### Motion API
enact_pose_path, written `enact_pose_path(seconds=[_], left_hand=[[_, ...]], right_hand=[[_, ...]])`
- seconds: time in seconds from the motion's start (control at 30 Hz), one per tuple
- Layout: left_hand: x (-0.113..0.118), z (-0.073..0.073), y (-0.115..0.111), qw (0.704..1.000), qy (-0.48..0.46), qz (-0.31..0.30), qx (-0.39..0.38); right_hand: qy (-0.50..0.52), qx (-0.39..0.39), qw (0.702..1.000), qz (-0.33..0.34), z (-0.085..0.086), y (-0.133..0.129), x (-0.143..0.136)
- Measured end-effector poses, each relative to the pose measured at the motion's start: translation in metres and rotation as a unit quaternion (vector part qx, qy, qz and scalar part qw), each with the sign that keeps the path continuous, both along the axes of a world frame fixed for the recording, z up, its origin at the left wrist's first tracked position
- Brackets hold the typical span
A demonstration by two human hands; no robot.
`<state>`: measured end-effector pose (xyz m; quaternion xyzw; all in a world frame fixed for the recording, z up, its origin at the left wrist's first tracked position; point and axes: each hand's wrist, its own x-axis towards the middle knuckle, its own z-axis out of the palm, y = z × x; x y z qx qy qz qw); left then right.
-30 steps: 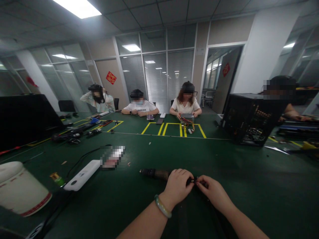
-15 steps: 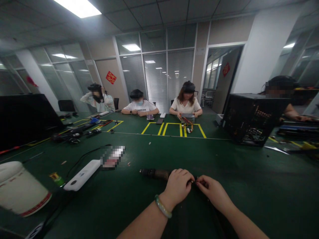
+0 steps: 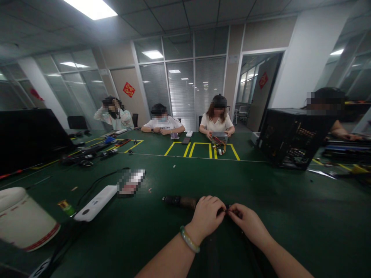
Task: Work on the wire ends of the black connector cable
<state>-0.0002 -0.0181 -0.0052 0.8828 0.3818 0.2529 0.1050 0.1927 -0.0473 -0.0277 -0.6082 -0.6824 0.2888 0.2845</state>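
A dark, rod-shaped thing (image 3: 181, 201) with a ridged section and a small metallic tip at its left end lies on the green table; its exact kind I cannot tell. My left hand (image 3: 209, 216), wearing a pale green bangle (image 3: 189, 240) at the wrist, is closed over its right part. My right hand (image 3: 249, 223) is closed beside it, thumb and fingertips pinched together near the rod's right end. The fingertips of both hands nearly meet. What the right fingers hold, if anything, is too small and dark to make out.
On the left are a white paper cup (image 3: 26, 220), a small green-and-gold item (image 3: 66, 207), a white power bank (image 3: 97, 204) with a cable, and a blurred-out phone (image 3: 131, 183). A black computer case (image 3: 285, 139) stands right. Opposite, a person holds a power supply (image 3: 220, 138) with wires.
My hands keep almost the same place, with only tiny finger movement. Across the table, the person with the power supply has tilted it slightly.
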Motion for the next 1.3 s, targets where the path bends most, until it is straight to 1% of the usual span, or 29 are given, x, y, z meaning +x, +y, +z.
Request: enact_pose_path(seconds=[0.13, 0.37, 0.53, 0.83, 1.03, 1.13, 1.3], left_hand=[[-0.0003, 0.0014, -0.0008, 1.000, 0.007, -0.002, 0.002], [-0.0001, 0.0011, -0.0010, 1.000, -0.005, -0.003, -0.003], [0.0006, -0.0012, 0.0008, 1.000, 0.011, 0.000, 0.004], [-0.0004, -0.0021, 0.0010, 1.000, -0.014, -0.006, -0.001], [-0.0005, 0.0003, -0.0006, 1.000, 0.013, -0.002, 0.006], [-0.0004, 0.0001, -0.0003, 1.000, 0.011, -0.001, 0.006], [-0.0001, -0.0012, 0.0004, 1.000, 0.014, -0.002, 0.006]], right_hand=[[0.003, -0.001, 1.000, -0.001, -0.0022, -0.0002, 0.0009], [0.006, 0.003, 1.000, 0.000, -0.0006, -0.0010, 0.0005], [0.007, 0.014, 1.000, -0.005, -0.0052, 0.0016, -0.0006], [0.001, 0.018, 1.000, 0.001, -0.0039, 0.0019, 0.0007], [0.006, 0.013, 1.000, -0.001, -0.0077, 0.0013, 0.0020], [0.004, 0.013, 1.000, 0.001, -0.0095, 0.0022, 0.0027], [0.002, 0.014, 1.000, 0.003, -0.0063, 0.0028, 0.0018]])
